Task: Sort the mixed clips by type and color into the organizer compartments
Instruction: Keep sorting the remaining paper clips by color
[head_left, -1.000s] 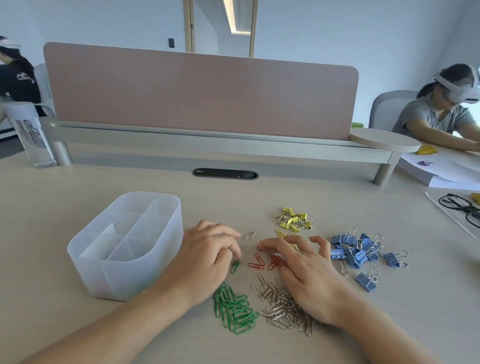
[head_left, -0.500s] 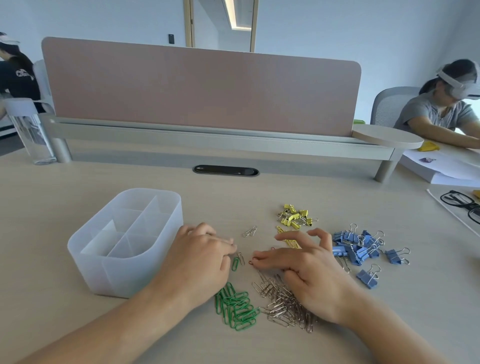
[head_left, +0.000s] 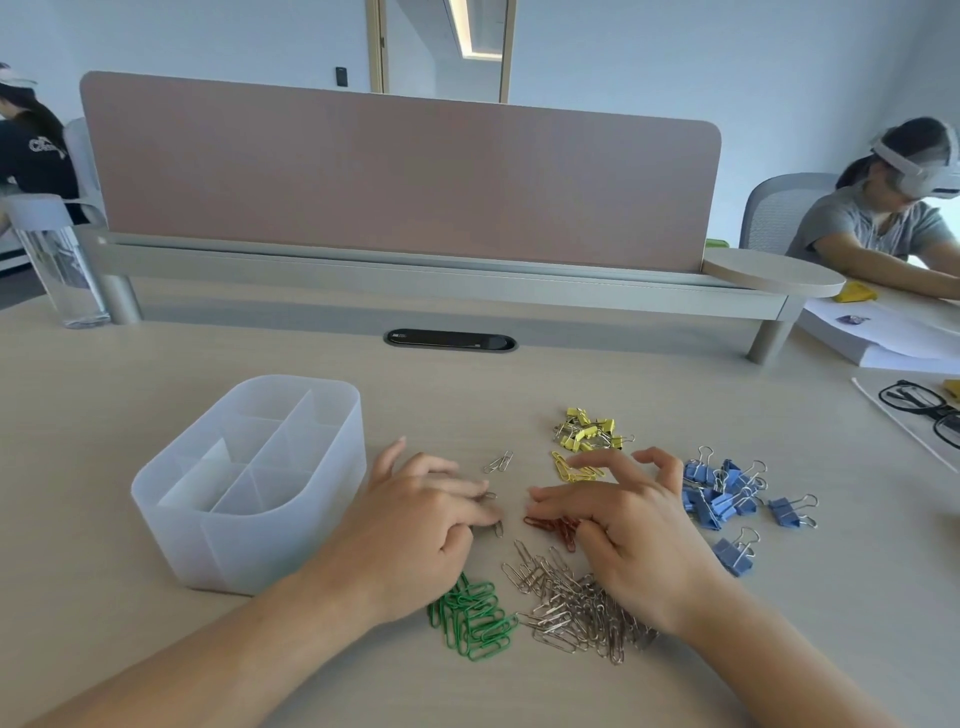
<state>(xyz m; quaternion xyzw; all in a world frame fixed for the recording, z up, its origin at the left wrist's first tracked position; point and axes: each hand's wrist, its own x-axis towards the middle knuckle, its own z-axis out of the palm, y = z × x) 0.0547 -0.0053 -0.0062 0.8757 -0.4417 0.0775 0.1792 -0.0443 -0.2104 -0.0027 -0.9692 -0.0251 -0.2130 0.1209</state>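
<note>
2 bare hands rest low on the pale desk (head_left: 649, 374), with the clips lying in loose groups around them. Left hand (head_left: 423, 525) lies flat, its fingers straight and close together, their tips touching a few stray silver clips (head_left: 497, 529). Right hand (head_left: 626, 530) has its fingers apart and arched, the index finger stretched flat just above the red paper clips (head_left: 553, 526), which lie partly under it. All compartments of the translucent organizer (head_left: 234, 551), just left of the left hand, show no clips. Green paper clips (head_left: 472, 618) sit heaped by the left wrist, and the big silver paper clip pile (head_left: 571, 608) lies beside them under the right wrist. Beyond the right hand lie yellow paper clips (head_left: 574, 470) and, further back, yellow binder clips (head_left: 589, 434). Blue binder clips (head_left: 722, 493) cluster to its right. 2 silver clips (head_left: 498, 461) lie apart between the hands. Black glasses (head_left: 919, 410) rest at the far right edge.
</note>
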